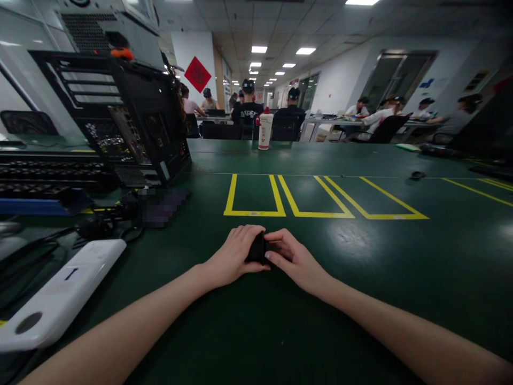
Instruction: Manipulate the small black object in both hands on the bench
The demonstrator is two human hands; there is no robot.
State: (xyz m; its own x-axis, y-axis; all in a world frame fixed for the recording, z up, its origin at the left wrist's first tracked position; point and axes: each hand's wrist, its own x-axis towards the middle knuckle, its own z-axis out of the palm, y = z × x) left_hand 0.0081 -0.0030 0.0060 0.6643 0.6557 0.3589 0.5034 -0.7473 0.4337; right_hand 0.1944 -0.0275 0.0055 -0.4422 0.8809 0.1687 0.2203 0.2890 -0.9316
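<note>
A small black object (257,249) is held between my two hands, just above or on the dark green table (256,326); its kind does not show. My left hand (234,254) curls around its left side, thumb below and fingers over the top. From the right, my right hand (294,259) touches its edge with thumb and fingertips. Much of the object is covered by my fingers. Beyond the hands, yellow tape outlines (256,214) mark the tabletop.
At the left stand a black computer case (140,117), tangled black cables (92,227) and a long white device (68,289). A white cup (264,131) with a red lid is near the far edge. A small black item (417,175) lies right. Several people sit farther back.
</note>
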